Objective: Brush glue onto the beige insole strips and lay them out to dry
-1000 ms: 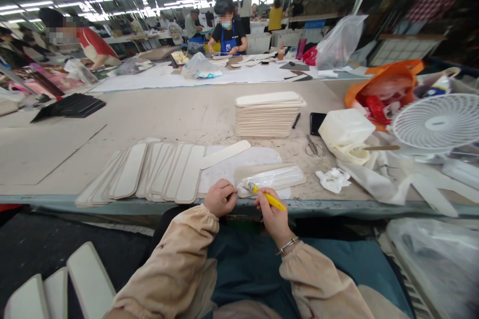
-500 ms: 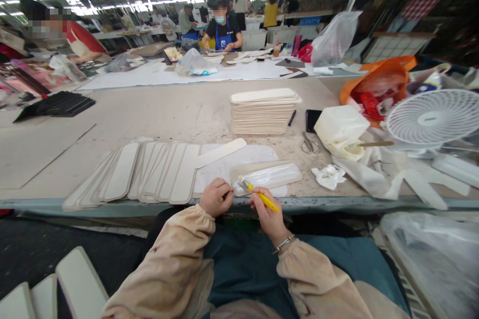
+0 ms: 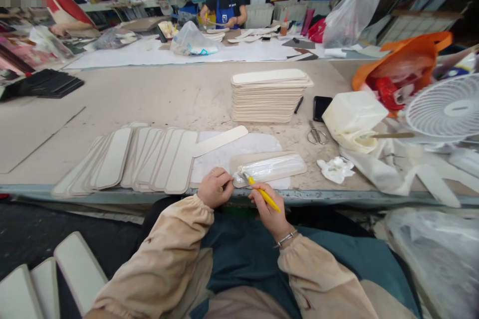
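Note:
In my right hand (image 3: pixel 267 207) is a yellow-handled brush (image 3: pixel 264 194), its tip on the left part of a flat rounded panel (image 3: pixel 299 169). A shiny, wet-looking whitish layer covers much of that panel. My left hand (image 3: pixel 215 188) is closed at the panel's left end, fingers curled; whatever is between them is hidden. Beneath the panel lies a white sheet (image 3: pixel 211 159), with a narrow cream strip (image 3: pixel 221 141) slanting across its upper left. Many similar off-white panels (image 3: pixel 179 162) overlap in a fanned row left of my left hand.
Beyond the sheet stands a tall stack of panels (image 3: pixel 267 99). To the right are scissors (image 3: pixel 317 133), a crumpled tissue (image 3: pixel 336 168), a phone (image 3: pixel 321 108), a white container (image 3: pixel 355 112) and a fan (image 3: pixel 449 109). A co-worker (image 3: pixel 224 5) sits across the table.
My view has tilted down a little, so the table things appear higher. The brush tip stays near the panel's left end, and both hands keep nearly the same pose.

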A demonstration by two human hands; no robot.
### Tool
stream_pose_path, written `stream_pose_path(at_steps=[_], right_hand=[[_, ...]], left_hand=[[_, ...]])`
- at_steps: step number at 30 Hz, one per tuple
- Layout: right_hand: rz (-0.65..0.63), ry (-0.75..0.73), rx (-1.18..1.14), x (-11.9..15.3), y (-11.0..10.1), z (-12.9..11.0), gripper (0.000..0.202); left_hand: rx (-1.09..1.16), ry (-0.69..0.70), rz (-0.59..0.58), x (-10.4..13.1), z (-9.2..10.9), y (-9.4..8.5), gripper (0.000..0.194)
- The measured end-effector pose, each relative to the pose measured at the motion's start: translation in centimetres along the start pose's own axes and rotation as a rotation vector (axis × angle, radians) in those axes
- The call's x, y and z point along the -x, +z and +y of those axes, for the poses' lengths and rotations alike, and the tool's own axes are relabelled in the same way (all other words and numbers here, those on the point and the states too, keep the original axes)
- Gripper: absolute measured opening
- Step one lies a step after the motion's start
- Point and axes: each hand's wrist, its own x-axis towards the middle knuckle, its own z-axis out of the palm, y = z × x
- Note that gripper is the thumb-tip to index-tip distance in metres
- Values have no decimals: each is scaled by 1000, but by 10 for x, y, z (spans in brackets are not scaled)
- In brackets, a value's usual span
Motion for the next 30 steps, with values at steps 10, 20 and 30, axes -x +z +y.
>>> stream_pose_path(at_steps=[10, 20, 30], right_hand=[[-46, -313, 194, -2, 0, 3, 17], [-81, -436, 273, -3, 0, 4, 24], [-135, -449, 298, 2, -2, 13, 25]], left_hand=[[-27, -7, 1, 1, -2, 4, 14], [-38, 1, 8, 0, -1, 3, 15], [-40, -8, 12, 0, -1, 3, 14]])
